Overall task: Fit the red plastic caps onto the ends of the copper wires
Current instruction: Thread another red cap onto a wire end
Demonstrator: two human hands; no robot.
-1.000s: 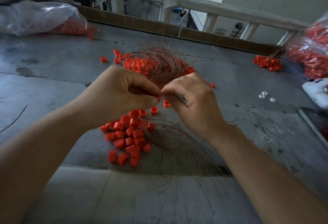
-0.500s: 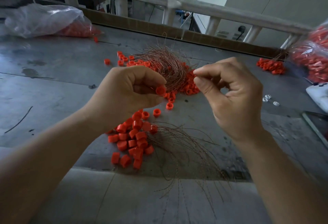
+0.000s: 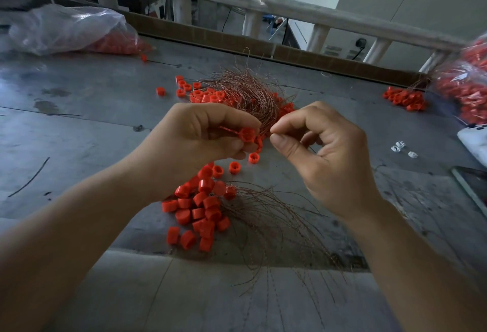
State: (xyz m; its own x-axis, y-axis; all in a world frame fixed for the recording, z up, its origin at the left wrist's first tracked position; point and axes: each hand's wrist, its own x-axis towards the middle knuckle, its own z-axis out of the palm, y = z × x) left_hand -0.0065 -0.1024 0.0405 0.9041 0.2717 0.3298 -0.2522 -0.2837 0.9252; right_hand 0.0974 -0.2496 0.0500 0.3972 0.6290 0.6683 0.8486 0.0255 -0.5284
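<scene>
My left hand (image 3: 196, 138) pinches a red plastic cap (image 3: 247, 134) between thumb and fingers, with a short twisted wire end showing inside the palm. My right hand (image 3: 320, 152) pinches a thin copper wire at its fingertips, just right of the cap. Behind both hands lies a tangled bundle of copper wires (image 3: 247, 92) among loose red caps. Below the hands sits a pile of capped wires (image 3: 200, 208), their strands (image 3: 271, 226) fanning toward the near right.
A clear bag of red caps (image 3: 66, 28) lies at the far left and another bag (image 3: 466, 86) at the right edge, with a small heap of caps (image 3: 404, 98) beside it. Small white parts (image 3: 400, 147) and a white object (image 3: 474, 139) sit at the right. A cardboard strip (image 3: 263, 50) lines the grey table's far edge.
My right hand, raised half a second ago, has come back down and left so its fingertips sit close to the cap in my left hand. The left hand has hardly moved.
</scene>
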